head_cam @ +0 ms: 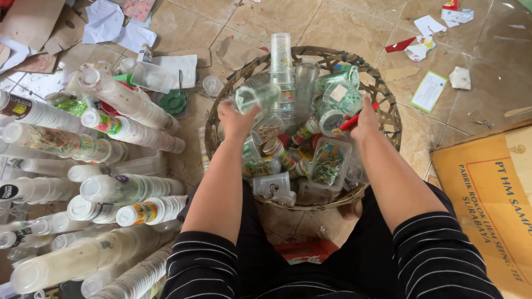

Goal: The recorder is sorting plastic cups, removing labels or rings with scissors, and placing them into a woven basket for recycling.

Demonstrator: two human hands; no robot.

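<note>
Lift the clear plastic cup [256,97], gripped by the left hand [235,119], straight out of the woven basket [388,119] (right hand [366,119] fingers closed on a red tool [354,119]), without snagging neighbouring cups.

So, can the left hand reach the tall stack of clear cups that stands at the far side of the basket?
Probably yes. The left hand already holds a clear cup over the woven basket, and the tall cup stack rises just beyond it above the other cups. That held cup would need putting down first.
</note>
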